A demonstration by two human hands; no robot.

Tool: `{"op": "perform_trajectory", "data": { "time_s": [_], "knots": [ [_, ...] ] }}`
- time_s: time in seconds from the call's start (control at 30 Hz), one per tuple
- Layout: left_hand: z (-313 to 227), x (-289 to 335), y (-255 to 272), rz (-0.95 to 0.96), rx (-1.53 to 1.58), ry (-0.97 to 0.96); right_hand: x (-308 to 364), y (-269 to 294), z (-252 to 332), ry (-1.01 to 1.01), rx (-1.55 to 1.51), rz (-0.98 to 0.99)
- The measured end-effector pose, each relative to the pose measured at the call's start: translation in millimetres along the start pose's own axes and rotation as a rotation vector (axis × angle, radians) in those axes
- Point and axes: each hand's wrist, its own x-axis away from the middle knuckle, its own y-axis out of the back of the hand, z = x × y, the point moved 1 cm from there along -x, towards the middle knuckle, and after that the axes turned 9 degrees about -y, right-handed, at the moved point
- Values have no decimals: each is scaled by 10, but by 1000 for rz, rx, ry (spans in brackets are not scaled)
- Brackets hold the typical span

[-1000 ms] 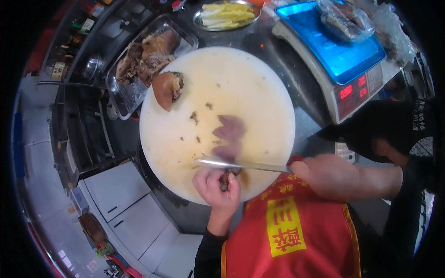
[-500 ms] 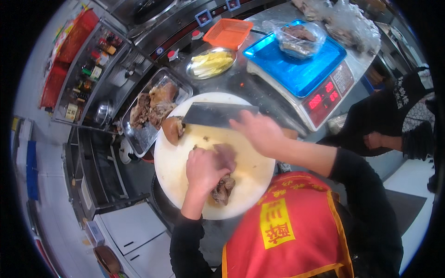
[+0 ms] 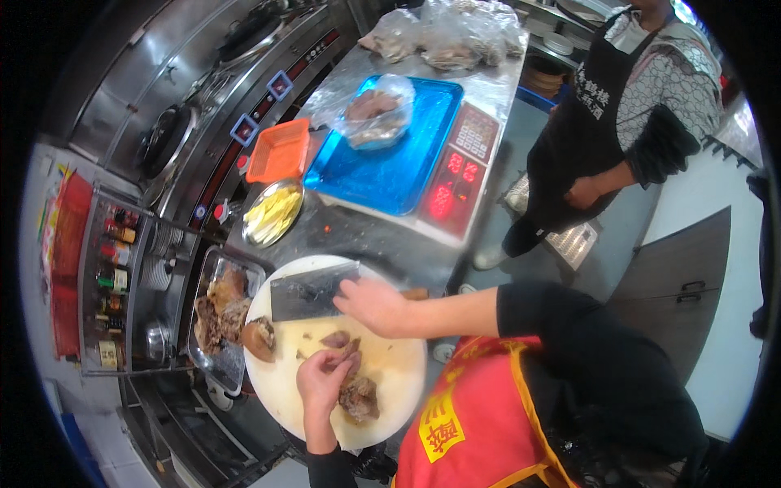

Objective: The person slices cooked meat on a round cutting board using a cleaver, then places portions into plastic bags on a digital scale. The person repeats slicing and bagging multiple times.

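Steel counter [image 3: 358, 232] runs up and away from both hands. Big blue-topped weighing scale with red digits [image 3: 390, 175] sits on it well beyond the right hand, a clear plastic bag of meat [image 3: 376, 114] on its tray. Second person in a black apron [image 3: 606, 122] stands far off to the right of the scale, hands clasped at the waist.

Round white plastic chopping board [image 3: 399, 378] lies under both hands. Rectangular steel tray of cooked brown meat [image 3: 213, 313] sits just left of the board, beyond the left hand. Orange plastic basket [image 3: 278, 150] and oval steel dish of pale yellow strips [image 3: 272, 213] are further up-left, well apart from the hands.

Right hand [image 3: 373, 305] is closed round the handle of a broad rectangular steel cleaver [image 3: 309, 293], blade pointing left of the hand and lying flat-ish over the board's far edge; handle itself hidden in the fist.

Left hand [image 3: 321, 378] is nearer the body, fingers curled together and pinched on a small dark-pink piece of cooked meat [image 3: 340, 340] on the board, just below the cleaver blade. A bigger brown chunk of sliced meat [image 3: 359, 398] rests on the board touching the right side of the left hand. Another rounded brown meat lump [image 3: 260, 337] sits at the board's left rim, just left of the left hand
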Motion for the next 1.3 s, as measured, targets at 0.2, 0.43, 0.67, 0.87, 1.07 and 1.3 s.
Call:
{"op": "perform_trajectory", "data": {
  "time_s": [0.2,0.43,0.67,0.87,1.07,1.3],
  "knots": [
    [-362,14,328,-12,398,16,-42,178,22,10,-111,326],
    [-1422,-971,372,-62,307,-170,196,855,-789,193,-372,265],
    [-2378,-2699,-348,-51,432,-249,314,1512,-1710,117,-506,82],
    [-2652,-3336,-758,36,366,-161,380,1831,-2197,-34,-544,20],
    [-2716,-3313,-470,150,206,-51,406,2057,-2610,-88,-606,-138],
    [-2841,-3254,-166,-57,294,-151,420,2443,-2982,-241,-811,-355]
  ]
}}
